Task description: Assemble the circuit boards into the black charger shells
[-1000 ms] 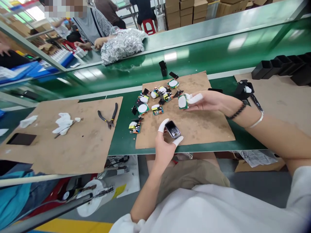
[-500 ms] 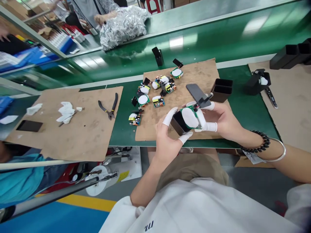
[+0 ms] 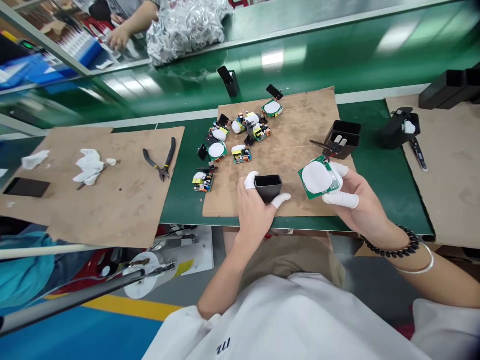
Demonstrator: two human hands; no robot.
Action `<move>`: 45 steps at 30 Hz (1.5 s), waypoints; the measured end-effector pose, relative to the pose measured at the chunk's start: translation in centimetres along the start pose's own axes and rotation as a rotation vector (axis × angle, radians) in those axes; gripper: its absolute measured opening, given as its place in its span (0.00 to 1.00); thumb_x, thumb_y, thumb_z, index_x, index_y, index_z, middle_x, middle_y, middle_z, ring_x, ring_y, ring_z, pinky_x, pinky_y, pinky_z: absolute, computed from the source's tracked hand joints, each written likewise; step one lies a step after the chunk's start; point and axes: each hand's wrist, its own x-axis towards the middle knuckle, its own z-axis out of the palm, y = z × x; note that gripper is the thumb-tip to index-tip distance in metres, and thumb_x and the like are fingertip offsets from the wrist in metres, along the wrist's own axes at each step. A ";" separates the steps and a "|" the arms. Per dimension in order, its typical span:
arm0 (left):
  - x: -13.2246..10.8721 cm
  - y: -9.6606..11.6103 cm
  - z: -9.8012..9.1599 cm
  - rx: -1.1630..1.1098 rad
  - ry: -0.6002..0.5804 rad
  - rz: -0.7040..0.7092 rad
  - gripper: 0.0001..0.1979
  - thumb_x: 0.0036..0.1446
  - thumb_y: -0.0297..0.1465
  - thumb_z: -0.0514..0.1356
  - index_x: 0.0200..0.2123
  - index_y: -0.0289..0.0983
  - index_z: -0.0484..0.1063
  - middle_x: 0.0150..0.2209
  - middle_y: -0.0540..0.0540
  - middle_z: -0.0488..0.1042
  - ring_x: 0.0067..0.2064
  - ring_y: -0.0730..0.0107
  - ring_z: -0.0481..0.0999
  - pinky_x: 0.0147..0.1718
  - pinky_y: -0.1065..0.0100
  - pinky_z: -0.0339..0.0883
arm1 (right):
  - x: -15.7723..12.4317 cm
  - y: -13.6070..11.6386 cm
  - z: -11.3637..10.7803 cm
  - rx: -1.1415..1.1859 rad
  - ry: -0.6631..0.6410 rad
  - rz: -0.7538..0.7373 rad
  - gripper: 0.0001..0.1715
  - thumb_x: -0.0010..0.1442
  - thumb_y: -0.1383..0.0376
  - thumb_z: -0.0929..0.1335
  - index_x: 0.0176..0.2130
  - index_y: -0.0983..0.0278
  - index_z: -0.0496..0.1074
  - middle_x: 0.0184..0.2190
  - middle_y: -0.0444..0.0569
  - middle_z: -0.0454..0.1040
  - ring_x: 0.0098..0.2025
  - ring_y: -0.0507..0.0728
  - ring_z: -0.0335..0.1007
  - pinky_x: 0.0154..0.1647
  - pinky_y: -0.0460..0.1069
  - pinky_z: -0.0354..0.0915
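My left hand (image 3: 257,207), with white finger cots on, grips a black rectangular plastic case (image 3: 268,189) whose open top faces up. To its right, my right hand (image 3: 356,205) pinches a green circuit board (image 3: 318,177) by its right edge; a round white pad covers much of the board's face. A thin dark plate (image 3: 323,145) hangs off the board on short wires and is seen nearly edge-on. The board and the case are apart. Several small circuit boards with components (image 3: 242,154) lie on the cardboard left of my hands.
Black cases (image 3: 343,137) stand right of the cardboard (image 3: 296,115); another (image 3: 400,129) sits beside a utility knife (image 3: 419,155). Wire cutters (image 3: 162,160) lie on the left cardboard. A lidded black case (image 3: 229,82) rests at the back. Across the bench a person's hand (image 3: 119,37) works near clear plastic bags (image 3: 187,32).
The circuit board has come away from the case and moved right with my right hand. My left hand has brought the case slightly left and turned it more upright.
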 end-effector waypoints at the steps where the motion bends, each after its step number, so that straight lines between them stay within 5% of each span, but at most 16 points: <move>1: -0.4 0.2 -0.2 -0.019 -0.013 0.016 0.31 0.65 0.49 0.63 0.61 0.37 0.60 0.52 0.36 0.69 0.54 0.50 0.73 0.55 0.47 0.69 | -0.2 0.2 0.0 0.011 0.013 0.006 0.26 0.39 0.61 0.85 0.40 0.53 0.83 0.38 0.41 0.83 0.43 0.58 0.80 0.46 0.53 0.78; 4: -2.1 0.9 -0.6 -0.050 -0.026 0.029 0.21 0.72 0.38 0.55 0.62 0.38 0.58 0.54 0.35 0.68 0.56 0.54 0.73 0.56 0.50 0.70 | -0.8 1.0 -0.1 0.017 0.039 0.009 0.25 0.42 0.58 0.85 0.41 0.53 0.83 0.36 0.41 0.82 0.40 0.55 0.79 0.42 0.50 0.77; 8: -4.0 1.6 -1.1 -0.093 -0.036 0.038 0.31 0.61 0.37 0.69 0.62 0.40 0.59 0.54 0.37 0.67 0.53 0.56 0.75 0.51 0.55 0.74 | -1.1 1.9 -0.4 -0.015 0.048 0.044 0.25 0.45 0.56 0.84 0.43 0.53 0.82 0.37 0.42 0.82 0.41 0.57 0.80 0.44 0.53 0.79; 13: -2.9 0.5 -2.8 -0.342 -0.280 -0.132 0.53 0.46 0.33 0.78 0.70 0.46 0.54 0.54 0.40 0.70 0.35 0.70 0.72 0.36 0.62 0.76 | -1.0 2.3 -0.6 -0.045 0.012 0.077 0.26 0.47 0.57 0.83 0.46 0.54 0.80 0.41 0.44 0.83 0.45 0.60 0.82 0.50 0.57 0.80; 17: -1.0 -0.4 -3.7 -0.527 -0.467 -0.179 0.42 0.48 0.27 0.76 0.65 0.46 0.66 0.40 0.48 0.74 0.30 0.71 0.72 0.30 0.66 0.73 | -1.3 2.7 -0.2 -0.102 -0.027 -0.047 0.28 0.47 0.60 0.84 0.47 0.53 0.80 0.44 0.44 0.84 0.47 0.60 0.83 0.50 0.57 0.81; 25: -0.5 2.1 -4.3 -0.567 -0.296 -0.063 0.35 0.45 0.21 0.75 0.56 0.44 0.73 0.48 0.48 0.70 0.29 0.81 0.67 0.28 0.72 0.70 | -1.3 3.5 1.3 -0.186 -0.139 -0.365 0.26 0.53 0.65 0.82 0.51 0.49 0.81 0.54 0.46 0.82 0.58 0.65 0.80 0.60 0.63 0.77; 33: -0.4 2.6 -5.0 -0.526 -0.228 0.077 0.33 0.48 0.19 0.70 0.57 0.45 0.73 0.49 0.47 0.71 0.29 0.81 0.68 0.29 0.71 0.73 | -1.4 2.7 1.6 -0.223 -0.257 -0.411 0.33 0.55 0.67 0.80 0.56 0.43 0.79 0.61 0.43 0.78 0.65 0.65 0.74 0.70 0.67 0.67; 45: -0.4 3.1 -4.8 -0.549 -0.245 0.091 0.28 0.53 0.27 0.72 0.57 0.46 0.74 0.50 0.46 0.71 0.29 0.78 0.68 0.29 0.67 0.73 | -1.6 2.7 1.4 -0.274 -0.151 -0.297 0.27 0.48 0.52 0.83 0.47 0.51 0.82 0.54 0.50 0.81 0.58 0.69 0.78 0.63 0.67 0.74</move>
